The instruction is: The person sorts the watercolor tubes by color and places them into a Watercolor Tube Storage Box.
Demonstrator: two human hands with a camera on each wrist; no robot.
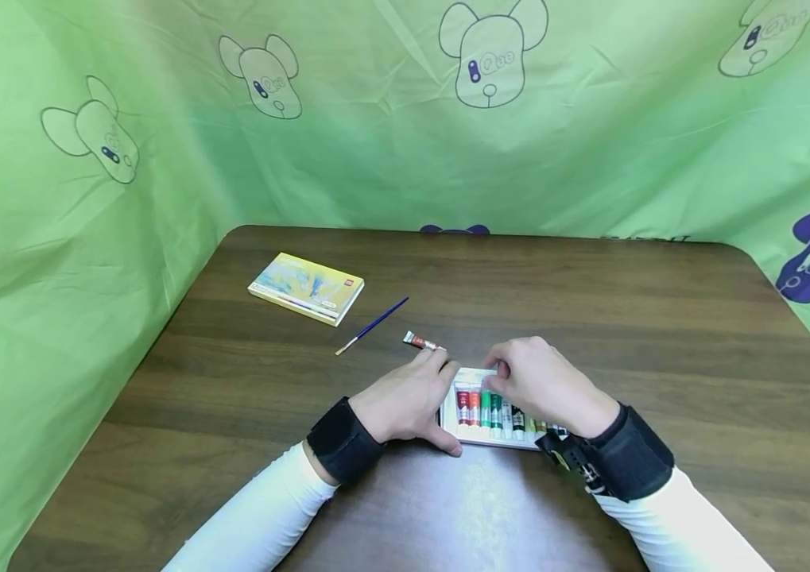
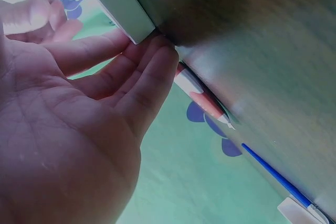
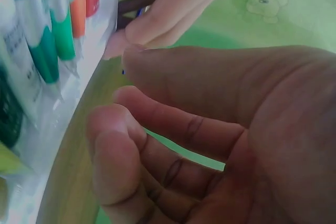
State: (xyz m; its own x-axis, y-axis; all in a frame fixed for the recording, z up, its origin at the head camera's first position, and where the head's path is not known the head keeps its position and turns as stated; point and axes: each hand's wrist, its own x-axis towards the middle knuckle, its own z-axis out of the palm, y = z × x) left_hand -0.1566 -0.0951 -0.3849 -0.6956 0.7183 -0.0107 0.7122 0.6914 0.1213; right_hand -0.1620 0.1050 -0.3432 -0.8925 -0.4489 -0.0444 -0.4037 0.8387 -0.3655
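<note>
White tray (image 1: pixel 474 373) of paint tubes (image 1: pixel 496 413) sits in the desk's (image 1: pixel 719 349) near part, about midway between left and right edges. My left hand (image 1: pixel 408 401) grips the tray's left end: fingers bent round its far left corner, thumb at its near left corner. My right hand (image 1: pixel 555 385) is over the tray's far side, fingers half bent, thumb apart from them with a visible gap; nothing is pinched. In the head view I cannot tell whether its fingertips touch the tray's rim; the right wrist view shows them apart from the tubes. Tubes lie in a row, dark red at the left, then orange, greens and others, partly under my right hand

A loose red-brown tube (image 1: pixel 421 342) lies beyond the tray's far left corner, its right end just beside my left fingertips; contact cannot be told. The blue brush (image 1: pixel 376 322) slants farther out, bristles toward the desk's left edge. The yellow box (image 1: pixel 308 288) rests near the desk's far left corner, set in from both edges. Widest room runs from my right hand to the desk's right edge and far right corner
</note>
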